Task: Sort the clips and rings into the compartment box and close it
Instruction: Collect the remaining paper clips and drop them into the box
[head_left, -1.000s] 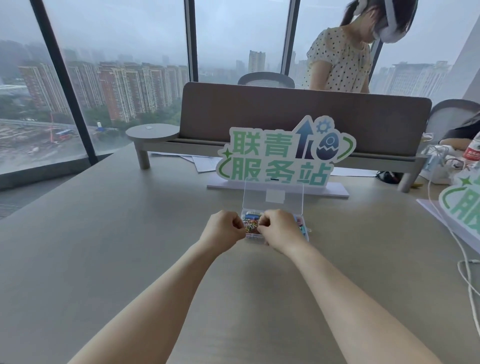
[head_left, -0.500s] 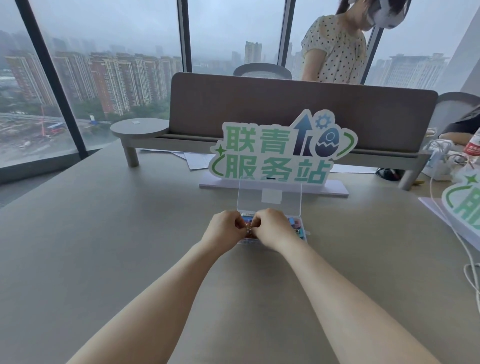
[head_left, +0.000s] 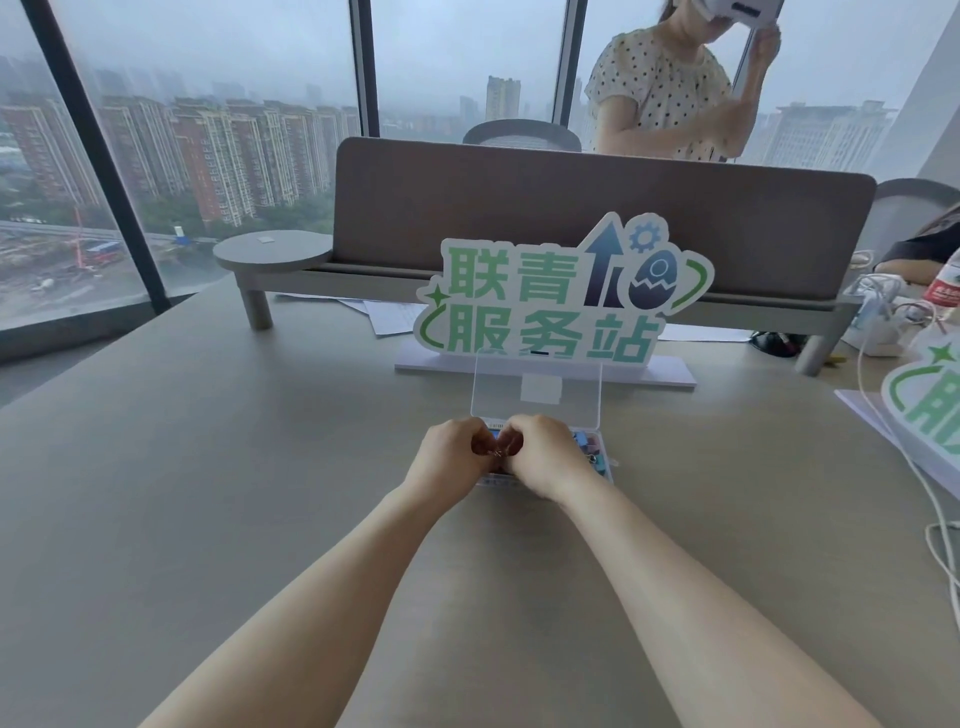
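Note:
A clear plastic compartment box (head_left: 605, 470) lies on the table with its transparent lid (head_left: 537, 387) standing upright behind it. Coloured binder clips (head_left: 592, 446) show in its right compartments; the rest is hidden by my hands. My left hand (head_left: 449, 454) and my right hand (head_left: 543, 457) meet over the box with fingers curled. Between their fingertips they pinch a small metal clip or ring (head_left: 496, 453), too small to tell which.
A green and white standing sign (head_left: 561, 301) is just behind the box on a white base. A grey desk divider (head_left: 597, 208) and a person stand beyond it. White cables (head_left: 883, 415), another sign (head_left: 930, 400) and a bottle lie at the right.
My hands have drawn closer together over the box and now pinch the small piece between them. The camera has tilted slightly, and the person behind has raised a hand to a headset.

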